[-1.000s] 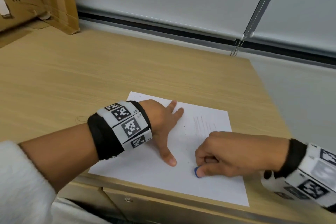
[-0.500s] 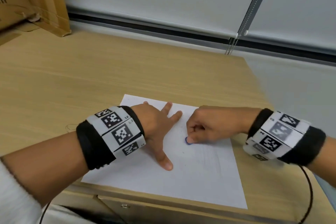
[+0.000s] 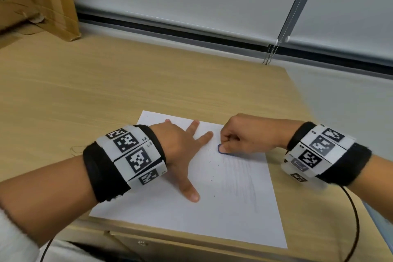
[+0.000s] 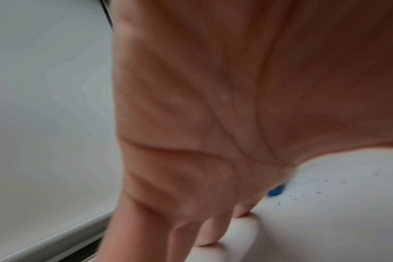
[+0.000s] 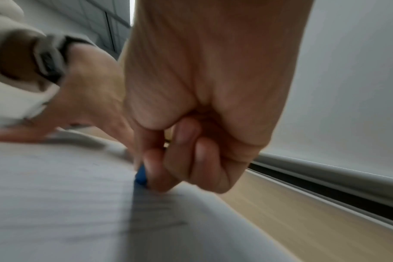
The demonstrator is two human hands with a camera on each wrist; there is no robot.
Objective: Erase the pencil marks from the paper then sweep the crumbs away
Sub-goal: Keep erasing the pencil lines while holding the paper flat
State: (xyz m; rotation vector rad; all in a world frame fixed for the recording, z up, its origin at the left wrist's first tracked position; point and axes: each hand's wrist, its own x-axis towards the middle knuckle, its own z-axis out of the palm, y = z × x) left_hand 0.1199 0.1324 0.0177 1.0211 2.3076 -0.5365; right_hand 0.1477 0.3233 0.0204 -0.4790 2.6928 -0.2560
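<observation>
Cardboard box [image 3: 38, 0] far left on wooden desk [image 3: 95, 83]. Left hand [image 3: 180, 151] flat, fingers spread, pressing white paper [image 3: 223, 219] at desk's near edge. Dark crumbs [image 3: 212, 168] scattered mid-sheet. Right hand [image 3: 244, 136] pinches blue eraser [image 3: 219, 148] (mostly hidden by fingertips) against paper, just beside faint pencil marks [image 3: 242, 174].
</observation>
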